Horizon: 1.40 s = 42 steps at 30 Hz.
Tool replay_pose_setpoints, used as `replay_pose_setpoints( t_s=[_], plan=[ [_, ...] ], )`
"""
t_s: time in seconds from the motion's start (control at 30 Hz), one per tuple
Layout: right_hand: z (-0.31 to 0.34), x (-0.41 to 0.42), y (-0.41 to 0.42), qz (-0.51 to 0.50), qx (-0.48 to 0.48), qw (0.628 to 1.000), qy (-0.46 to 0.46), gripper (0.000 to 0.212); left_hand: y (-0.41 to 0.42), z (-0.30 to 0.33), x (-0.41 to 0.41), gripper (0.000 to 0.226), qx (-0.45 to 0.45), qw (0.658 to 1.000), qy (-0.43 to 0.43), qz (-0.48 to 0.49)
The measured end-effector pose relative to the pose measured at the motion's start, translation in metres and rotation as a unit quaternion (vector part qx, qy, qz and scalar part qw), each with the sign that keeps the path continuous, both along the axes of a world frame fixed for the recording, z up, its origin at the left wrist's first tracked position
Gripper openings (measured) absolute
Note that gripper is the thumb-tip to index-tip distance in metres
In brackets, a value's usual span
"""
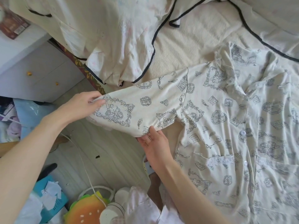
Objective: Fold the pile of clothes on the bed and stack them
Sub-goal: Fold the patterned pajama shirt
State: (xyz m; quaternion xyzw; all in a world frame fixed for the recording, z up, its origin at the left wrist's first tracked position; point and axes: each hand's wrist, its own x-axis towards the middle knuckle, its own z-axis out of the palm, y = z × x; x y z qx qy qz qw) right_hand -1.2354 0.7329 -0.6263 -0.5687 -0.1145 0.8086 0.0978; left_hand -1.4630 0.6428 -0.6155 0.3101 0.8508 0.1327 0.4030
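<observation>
Both arms reach in from the bottom left, stretched out over the floor (100,152) toward the bed (186,50). The left hand (80,105) sits at the far end of the sleeve (137,104), fingers bent and pinching the cuff, wrist cocked slightly upward. The right hand (155,144) comes in lower, palm turned up under the sleeve's bottom edge, thumb on top of the cloth and fingers curled beneath it, gripping the fabric near the armpit. Between the two hands the sleeve is held out sideways, past the bed's edge and above the floor. The rest of the printed pyjama shirt (234,126) lies spread flat on the bed, front up, buttons and lace-trimmed pocket showing. Further back on the bed, a heap of pale clothes with dark piping (126,46) lies crumpled, just beside the shirt's shoulder.
</observation>
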Motion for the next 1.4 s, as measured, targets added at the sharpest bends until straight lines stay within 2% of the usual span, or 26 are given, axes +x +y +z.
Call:
replay_pose_setpoints(
  t_s=[0.2,0.3,0.4,0.47,0.53,0.57,0.67,0.77,0.8,0.87,0.93,1.03,1.17,1.27,1.33,1.4],
  plan=[
    [-0.007,-0.018,-0.003,0.073,-0.026,0.997,-0.004,0.007,-0.006,-0.016,-0.006,0.02,0.027,0.982,0.178,0.061],
    [-0.007,-0.023,0.001,0.119,-0.049,0.991,-0.031,0.018,0.006,-0.029,-0.003,0.021,0.019,0.974,0.214,0.071],
    [-0.001,-0.013,0.006,0.189,0.004,0.978,-0.09,0.017,0.02,-0.035,0.017,0.032,-0.003,0.973,0.209,0.099],
    [0.005,0.001,0.013,0.226,0.102,0.962,-0.117,0.019,0.028,-0.037,0.044,0.031,0.035,0.969,0.229,0.085],
    [0.011,0.023,0.024,0.258,0.247,0.924,-0.134,0.02,0.036,-0.037,0.082,0.025,0.1,0.968,0.215,0.078],
    [0.014,0.036,0.031,0.27,0.316,0.898,-0.144,0.019,0.04,-0.038,0.104,0.022,0.126,0.972,0.181,0.084],
    [0.015,0.082,0.054,0.324,0.466,0.799,-0.202,0.022,0.048,-0.047,0.175,0.016,0.153,0.982,0.025,0.108],
    [0.006,0.136,0.072,0.413,0.562,0.667,-0.263,0.029,0.054,-0.058,0.236,0.015,0.127,0.979,-0.085,0.135],
    [0.003,0.153,0.076,0.435,0.576,0.633,-0.281,0.031,0.056,-0.06,0.25,0.014,0.119,0.974,-0.112,0.155],
    [-0.003,0.186,0.08,0.46,0.588,0.589,-0.308,0.036,0.059,-0.064,0.27,0.014,0.104,0.958,-0.168,0.209],
    [-0.007,0.216,0.08,0.477,0.588,0.569,-0.321,0.042,0.06,-0.07,0.283,0.018,0.086,0.943,-0.201,0.249],
    [-0.013,0.254,0.078,0.508,0.574,0.554,-0.324,0.047,0.056,-0.077,0.3,0.02,0.064,0.94,-0.204,0.267],
    [-0.019,0.295,0.076,0.532,0.582,0.536,-0.302,0.048,0.04,-0.083,0.313,0.02,0.069,0.954,-0.088,0.276],
    [-0.02,0.324,0.076,0.528,0.606,0.53,-0.27,0.05,0.026,-0.086,0.315,0.021,0.075,0.951,-0.02,0.301],
    [-0.022,0.344,0.073,0.536,0.608,0.531,-0.246,0.052,0.022,-0.088,0.323,0.023,0.09,0.943,-0.008,0.32],
    [-0.023,0.363,0.069,0.541,0.617,0.521,-0.236,0.054,0.021,-0.09,0.337,0.029,0.091,0.931,-0.056,0.349]
  ],
)
